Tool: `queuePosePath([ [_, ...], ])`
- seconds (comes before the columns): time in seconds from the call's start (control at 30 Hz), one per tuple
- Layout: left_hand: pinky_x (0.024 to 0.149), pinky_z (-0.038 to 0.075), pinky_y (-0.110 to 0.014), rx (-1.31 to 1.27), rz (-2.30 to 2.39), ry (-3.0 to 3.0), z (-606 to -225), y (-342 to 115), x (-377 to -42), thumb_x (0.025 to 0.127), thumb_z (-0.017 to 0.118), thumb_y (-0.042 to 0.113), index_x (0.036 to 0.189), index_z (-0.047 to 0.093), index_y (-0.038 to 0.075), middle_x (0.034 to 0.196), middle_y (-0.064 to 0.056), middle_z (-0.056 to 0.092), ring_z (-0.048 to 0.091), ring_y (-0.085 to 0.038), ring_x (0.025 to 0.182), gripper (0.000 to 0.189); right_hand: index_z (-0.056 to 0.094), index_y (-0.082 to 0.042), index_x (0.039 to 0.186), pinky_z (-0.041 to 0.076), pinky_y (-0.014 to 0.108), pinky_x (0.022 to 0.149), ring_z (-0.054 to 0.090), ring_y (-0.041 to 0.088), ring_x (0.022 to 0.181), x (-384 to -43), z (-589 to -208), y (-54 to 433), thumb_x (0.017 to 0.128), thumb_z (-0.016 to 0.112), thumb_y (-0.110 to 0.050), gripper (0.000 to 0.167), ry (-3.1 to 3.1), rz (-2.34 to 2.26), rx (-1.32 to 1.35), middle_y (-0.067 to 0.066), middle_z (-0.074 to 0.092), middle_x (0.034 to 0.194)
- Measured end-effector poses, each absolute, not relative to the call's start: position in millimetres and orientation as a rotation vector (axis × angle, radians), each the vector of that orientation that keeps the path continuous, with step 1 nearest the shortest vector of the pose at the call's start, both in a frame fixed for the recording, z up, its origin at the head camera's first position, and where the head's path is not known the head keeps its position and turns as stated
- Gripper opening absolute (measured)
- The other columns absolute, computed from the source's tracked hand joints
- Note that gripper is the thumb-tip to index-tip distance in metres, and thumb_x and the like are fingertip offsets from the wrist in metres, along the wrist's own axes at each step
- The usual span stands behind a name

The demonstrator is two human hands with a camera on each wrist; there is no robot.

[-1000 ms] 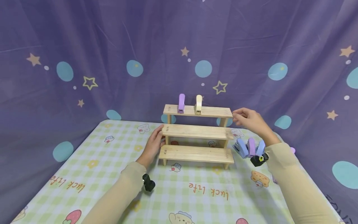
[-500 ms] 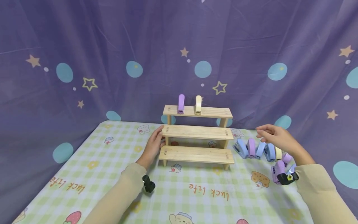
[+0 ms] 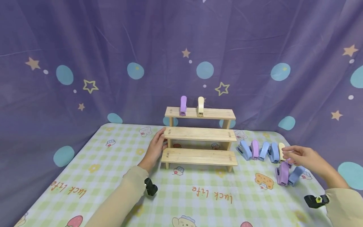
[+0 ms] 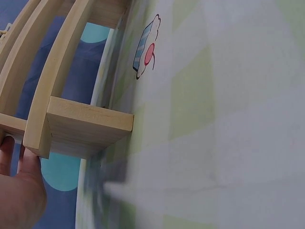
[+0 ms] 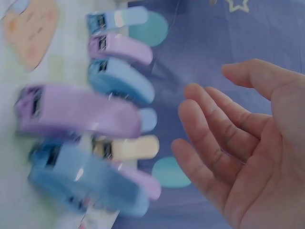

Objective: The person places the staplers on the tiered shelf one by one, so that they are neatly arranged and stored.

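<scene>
A three-tier wooden display rack (image 3: 199, 134) stands at mid-table. My left hand (image 3: 155, 147) holds the left end of its middle board; in the left wrist view the thumb and a finger (image 4: 6, 151) reach the board ends. A purple stapler (image 3: 183, 106) and a cream stapler (image 3: 200, 107) stand upright on the top board. My right hand (image 3: 304, 159) hovers, fingers loosely bent and holding nothing, over the stapler group at right. Beneath and beside it are a front purple stapler (image 3: 282, 174), a blue stapler (image 5: 90, 176) and a cream stapler (image 5: 131, 148).
Several more staplers form a row right of the rack, including a blue one (image 3: 244, 150) and a purple one (image 3: 255, 149). A checked cloth (image 3: 113, 176) covers the table. Behind hangs a purple curtain (image 3: 158, 34) with stars and dots.
My right hand has moved from beside the top board rightward and down to above the staplers, uncovering more of them. The left hand has stayed at the rack.
</scene>
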State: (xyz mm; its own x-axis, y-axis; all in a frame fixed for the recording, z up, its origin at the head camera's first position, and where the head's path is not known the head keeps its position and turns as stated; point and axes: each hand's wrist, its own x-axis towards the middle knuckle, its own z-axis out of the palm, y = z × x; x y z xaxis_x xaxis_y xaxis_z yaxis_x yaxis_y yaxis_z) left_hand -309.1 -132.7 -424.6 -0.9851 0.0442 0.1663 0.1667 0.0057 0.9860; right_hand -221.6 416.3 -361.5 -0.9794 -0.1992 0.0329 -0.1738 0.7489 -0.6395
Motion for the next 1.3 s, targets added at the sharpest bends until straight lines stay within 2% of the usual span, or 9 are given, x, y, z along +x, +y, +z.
queuePosePath([
  [0.3, 0.112, 0.041, -0.049, -0.257, -2.179, -2.125, -425.4, -132.1, -310.8, 0.112, 0.036, 0.024, 0.159, 0.029, 0.011, 0.157, -0.018, 0.034, 0.042, -0.040, 0.137, 0.049, 0.050, 0.014, 0.136, 0.060, 0.030, 0.067, 0.069, 0.014, 0.085, -206.8, -379.9, 433.3, 0.103, 0.059, -0.028, 0.054, 2.805, -1.058, -0.143, 0.018, 0.071, 0.110],
  [0.63, 0.112, 0.043, -0.046, -0.242, -2.154, -2.142, -425.8, -132.7, -309.0, 0.111, 0.037, 0.028, 0.158, 0.033, 0.015, 0.156, -0.015, 0.036, 0.044, -0.037, 0.136, 0.048, 0.045, 0.021, 0.132, 0.060, 0.027, 0.069, 0.068, 0.016, 0.079, -207.4, -397.8, 437.6, 0.100, 0.063, -0.032, 0.065, 2.699, -1.047, -0.016, 0.007, 0.072, 0.091],
  [0.8, 0.113, 0.041, -0.045, -0.270, -2.158, -2.129, -426.0, -133.6, -308.7, 0.111, 0.038, 0.028, 0.157, 0.033, 0.014, 0.156, -0.015, 0.036, 0.044, -0.037, 0.136, 0.049, 0.051, 0.020, 0.126, 0.059, 0.028, 0.065, 0.066, 0.014, 0.073, -206.5, -405.6, 433.3, 0.098, 0.066, -0.032, 0.062, 2.703, -1.032, -0.014, 0.005, 0.071, 0.083],
  [0.93, 0.113, 0.041, -0.046, -0.286, -2.161, -2.126, -425.5, -133.9, -309.2, 0.111, 0.039, 0.029, 0.158, 0.032, 0.014, 0.156, -0.016, 0.035, 0.043, -0.039, 0.137, 0.050, 0.060, 0.013, 0.115, 0.058, 0.027, 0.061, 0.064, 0.013, 0.069, -205.9, -406.9, 428.5, 0.096, 0.068, -0.033, 0.050, 2.743, -0.977, -0.025, 0.003, 0.069, 0.076],
  [1.07, 0.112, 0.042, -0.045, -0.280, -2.157, -2.129, -425.7, -133.7, -309.3, 0.111, 0.039, 0.029, 0.158, 0.032, 0.013, 0.157, -0.016, 0.035, 0.043, -0.038, 0.137, 0.050, 0.064, 0.002, 0.097, 0.057, 0.028, 0.056, 0.064, 0.014, 0.066, -204.8, -407.9, 422.2, 0.096, 0.068, -0.035, 0.037, 2.748, -0.950, 0.000, 0.002, 0.068, 0.071],
  [1.2, 0.111, 0.043, -0.045, -0.262, -2.146, -2.141, -425.0, -133.1, -308.5, 0.111, 0.037, 0.028, 0.158, 0.031, 0.013, 0.157, -0.016, 0.035, 0.044, -0.040, 0.136, 0.050, 0.062, -0.004, 0.082, 0.058, 0.029, 0.054, 0.066, 0.015, 0.063, -204.0, -409.6, 415.1, 0.094, 0.070, -0.039, 0.038, 2.749, -0.933, 0.087, 0.002, 0.067, 0.069],
  [1.3, 0.111, 0.043, -0.045, -0.251, -2.145, -2.145, -424.6, -132.6, -308.5, 0.111, 0.037, 0.028, 0.158, 0.032, 0.013, 0.157, -0.015, 0.035, 0.044, -0.040, 0.135, 0.049, 0.060, -0.005, 0.079, 0.060, 0.031, 0.054, 0.068, 0.017, 0.063, -203.4, -409.6, 412.4, 0.094, 0.070, -0.041, 0.040, 2.757, -0.920, 0.120, 0.002, 0.067, 0.069],
])
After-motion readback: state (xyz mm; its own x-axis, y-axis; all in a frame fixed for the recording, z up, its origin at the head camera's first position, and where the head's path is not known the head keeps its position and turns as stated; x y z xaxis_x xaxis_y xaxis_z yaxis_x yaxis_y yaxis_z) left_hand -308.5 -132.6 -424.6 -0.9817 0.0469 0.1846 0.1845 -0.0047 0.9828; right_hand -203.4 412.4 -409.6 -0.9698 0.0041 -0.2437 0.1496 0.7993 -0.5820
